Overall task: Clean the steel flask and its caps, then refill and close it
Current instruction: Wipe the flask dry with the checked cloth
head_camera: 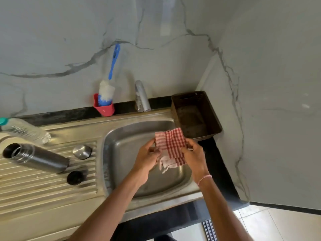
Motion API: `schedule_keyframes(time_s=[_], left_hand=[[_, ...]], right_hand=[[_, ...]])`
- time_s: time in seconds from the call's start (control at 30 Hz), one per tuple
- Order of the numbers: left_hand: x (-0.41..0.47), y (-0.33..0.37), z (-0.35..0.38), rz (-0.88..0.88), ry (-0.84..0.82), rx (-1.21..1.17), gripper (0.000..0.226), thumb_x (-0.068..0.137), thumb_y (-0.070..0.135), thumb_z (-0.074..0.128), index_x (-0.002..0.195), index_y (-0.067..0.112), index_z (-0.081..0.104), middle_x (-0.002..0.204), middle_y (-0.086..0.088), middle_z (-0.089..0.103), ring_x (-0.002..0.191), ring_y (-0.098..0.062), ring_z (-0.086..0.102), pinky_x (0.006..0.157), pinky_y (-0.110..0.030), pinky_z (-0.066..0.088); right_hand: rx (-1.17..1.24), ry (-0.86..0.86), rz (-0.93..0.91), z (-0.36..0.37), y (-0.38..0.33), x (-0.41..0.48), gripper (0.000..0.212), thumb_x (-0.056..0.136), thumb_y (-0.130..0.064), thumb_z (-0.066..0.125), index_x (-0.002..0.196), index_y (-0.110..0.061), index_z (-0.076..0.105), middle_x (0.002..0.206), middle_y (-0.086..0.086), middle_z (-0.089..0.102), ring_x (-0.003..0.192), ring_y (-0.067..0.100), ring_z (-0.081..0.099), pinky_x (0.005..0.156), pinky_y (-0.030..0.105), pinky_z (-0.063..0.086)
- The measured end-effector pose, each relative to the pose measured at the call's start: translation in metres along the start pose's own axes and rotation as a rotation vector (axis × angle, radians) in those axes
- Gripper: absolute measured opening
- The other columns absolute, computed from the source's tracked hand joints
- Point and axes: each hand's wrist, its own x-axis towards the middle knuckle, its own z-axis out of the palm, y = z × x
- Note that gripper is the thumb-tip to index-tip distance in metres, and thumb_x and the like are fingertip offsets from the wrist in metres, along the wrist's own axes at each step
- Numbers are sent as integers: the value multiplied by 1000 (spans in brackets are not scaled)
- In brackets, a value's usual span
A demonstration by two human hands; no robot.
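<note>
both hands are over the sink basin (121, 153), holding a red-and-white checked cloth (171, 145) between them. the left hand (147, 157) has its fingers curled in and pinches the cloth's left edge with thumb and fingertips. the right hand (194, 156) is curled the same way and grips the right edge, with a thin pink band round its wrist. the cloth is partly spread, its upper part stretched flat and its lower corner hanging crumpled above the basin. neither hand touches anything else.

the steel flask (40, 158) lies on its side on the ribbed drainboard (43, 188) to the left of the basin, well apart from the hands, with its open mouth pointing left. a round steel cap (82, 151) sits on the drainboard just beside the flask's base end, and a black cap (75, 177) lies a little nearer the front edge. a clear plastic bottle (26, 130) with a teal lid lies on its side behind the flask.

at the back, a blue-handled bottle brush (107, 91) stands in a red holder (105, 108) against the marble wall, with the tap (142, 98) to its right. a brown basket (188, 93) sits on the dark counter (218, 171) in the corner, right of the sink.
</note>
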Motion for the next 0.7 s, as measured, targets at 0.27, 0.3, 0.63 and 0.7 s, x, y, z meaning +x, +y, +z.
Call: schedule_keyframes(time_s=[0.27, 0.3, 0.63, 0.7], left_hand=[[72, 87, 112, 171, -28, 75, 33, 99, 2, 56, 108, 29, 72, 104, 7, 76, 99, -11, 72, 85, -34, 59], [81, 94, 123, 173, -16, 85, 23, 99, 7, 59, 107, 24, 72, 102, 5, 76, 96, -12, 72, 78, -29, 57], [166, 71, 170, 2, -27, 224, 27, 96, 14, 62, 122, 19, 61, 111, -7, 71, 98, -23, 70, 81, -39, 62], [178, 63, 171, -16, -72, 203, 36, 93, 17, 66, 128, 23, 58, 114, -6, 71, 103, -24, 70, 85, -41, 60]], right_hand=[[-265, 256, -303, -76, -49, 109, 27, 100, -15, 57, 126, -19, 65, 110, -3, 66, 101, 16, 67, 87, 35, 59], [-333, 265, -321, -79, -52, 123, 26, 100, -16, 59, 125, -17, 64, 111, 0, 65, 103, 19, 66, 89, 37, 59], [-611, 102, -303, -63, -32, 199, 46, 88, -25, 78, 120, -10, 48, 112, 10, 63, 97, 25, 65, 76, 31, 53], [-622, 43, -269, -62, -24, 206, 50, 87, -23, 79, 123, -8, 48, 118, 12, 60, 103, 27, 63, 84, 35, 55]])
